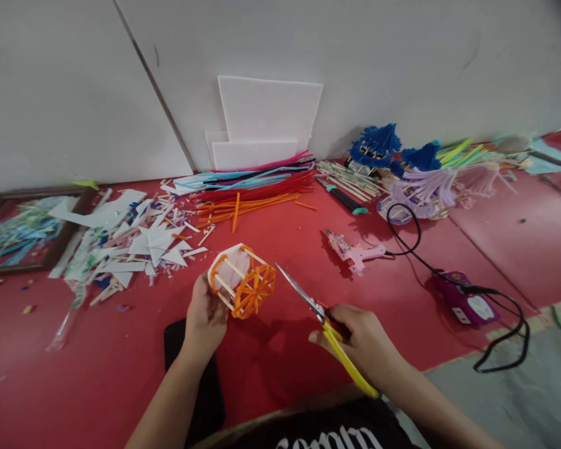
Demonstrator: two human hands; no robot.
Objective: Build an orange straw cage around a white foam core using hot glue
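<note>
My left hand (pixel 207 315) is closed round the white base of a small drum-shaped frame (pixel 241 282), which has pale sticks for its sides and an orange spoked wheel of pipe cleaner facing right. In my right hand (pixel 362 337) is a pair of scissors with yellow handles (pixel 348 365); the silver blades look closed and point up and left, a short way to the right of the frame, not touching it. Orange pipe cleaners (pixel 257 206) lie behind the frame on the red table (pixel 280 349).
White paper scraps (pixel 154 246) cover the left side. A black phone (pixel 206 399) lies under my left forearm. On the right are a pink glue gun (pixel 355 251), a black cord, a purple power box (pixel 467 302), a cutter (pixel 343 196) and blue and lilac pieces (pixel 423 190).
</note>
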